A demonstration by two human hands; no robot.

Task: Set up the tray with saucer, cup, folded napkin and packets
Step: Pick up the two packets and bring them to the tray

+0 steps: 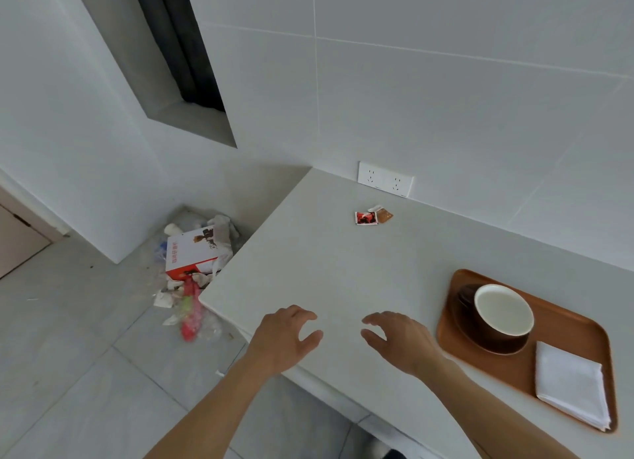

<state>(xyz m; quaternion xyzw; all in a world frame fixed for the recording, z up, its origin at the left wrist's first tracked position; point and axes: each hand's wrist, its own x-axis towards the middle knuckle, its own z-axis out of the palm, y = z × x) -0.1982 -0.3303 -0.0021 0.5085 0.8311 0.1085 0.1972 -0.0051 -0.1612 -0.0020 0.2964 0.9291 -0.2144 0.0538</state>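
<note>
A brown wooden tray [566, 324] lies on the white counter at the right. On it stands a dark brown cup [502, 316] with a white inside, set on a dark saucer [461, 312]. A folded white napkin [571, 385] lies on the tray in front of the cup. Small packets [372, 215], one red and one brown, lie on the counter near the wall, far from the tray. My left hand [283, 338] and my right hand [399, 340] hover over the counter's near edge, fingers relaxed and spread, holding nothing.
A white double wall socket [385, 179] sits just above the counter [326, 270] behind the packets. On the floor left of the counter lies a heap of rubbish with a red and white box [192, 252]. A dark window recess is at upper left.
</note>
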